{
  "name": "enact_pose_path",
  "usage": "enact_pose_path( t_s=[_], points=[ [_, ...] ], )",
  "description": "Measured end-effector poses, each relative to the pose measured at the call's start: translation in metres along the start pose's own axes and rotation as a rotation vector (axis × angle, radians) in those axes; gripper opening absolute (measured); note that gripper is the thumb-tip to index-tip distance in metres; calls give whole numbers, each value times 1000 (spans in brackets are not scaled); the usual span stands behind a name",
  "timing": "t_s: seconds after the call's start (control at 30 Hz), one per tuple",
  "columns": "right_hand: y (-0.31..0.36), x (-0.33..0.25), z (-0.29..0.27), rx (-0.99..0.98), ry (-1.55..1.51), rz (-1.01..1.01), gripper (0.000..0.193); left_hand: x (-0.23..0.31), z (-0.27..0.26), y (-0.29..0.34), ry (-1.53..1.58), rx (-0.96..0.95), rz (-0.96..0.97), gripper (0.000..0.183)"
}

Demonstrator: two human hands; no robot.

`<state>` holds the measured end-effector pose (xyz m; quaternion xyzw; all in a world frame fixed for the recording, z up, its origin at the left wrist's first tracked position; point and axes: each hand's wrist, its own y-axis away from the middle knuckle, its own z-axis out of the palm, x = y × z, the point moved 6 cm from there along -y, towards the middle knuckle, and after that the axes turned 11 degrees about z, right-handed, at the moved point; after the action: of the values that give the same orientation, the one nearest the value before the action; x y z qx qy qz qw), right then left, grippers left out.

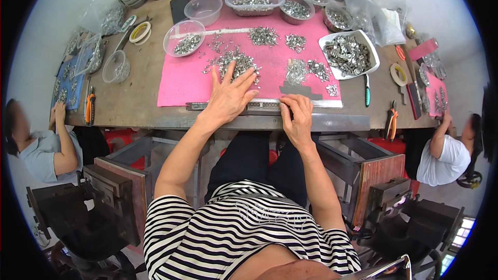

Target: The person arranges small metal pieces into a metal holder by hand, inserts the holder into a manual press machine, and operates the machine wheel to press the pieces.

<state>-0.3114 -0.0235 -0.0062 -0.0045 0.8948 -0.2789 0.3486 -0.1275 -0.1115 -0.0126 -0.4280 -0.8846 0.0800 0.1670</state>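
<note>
My left hand (228, 94) lies with fingers spread, its fingertips on the near side of a heap of small shiny metal parts (241, 61). This heap sits on a pink mat (179, 83). Along the mat's front edge runs a dark slotted metal bar (263, 106), with the left wrist over its left part. At the bar's right end my right hand (297, 117) has its fingers bent and drawn together. What its fingertips hold, if anything, is too small to make out. A grey flat strip (301, 92) and a patch of silver pieces (296, 72) lie just beyond it.
A white tray of metal parts (348, 54) stands at right, several clear tubs at the back. A green-handled tool (368, 91), orange-handled pliers (391, 120) and tape rolls (140, 32) lie on the table. Co-workers sit at left (52, 145) and right (447, 155).
</note>
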Motion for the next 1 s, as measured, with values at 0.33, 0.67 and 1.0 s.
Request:
enact_pose_path(
  t_s=[0.33,0.67,1.0],
  points=[
    [3,11,-16,58,-87,41,15,5,-4,-9,46,88,102,44],
    [-1,30,-20,101,-77,145,13,14,4,-70,123,201,213,13],
    [-38,18,-8,56,68,-4,14,2,15,-83,203,0,162,8]
  ],
)
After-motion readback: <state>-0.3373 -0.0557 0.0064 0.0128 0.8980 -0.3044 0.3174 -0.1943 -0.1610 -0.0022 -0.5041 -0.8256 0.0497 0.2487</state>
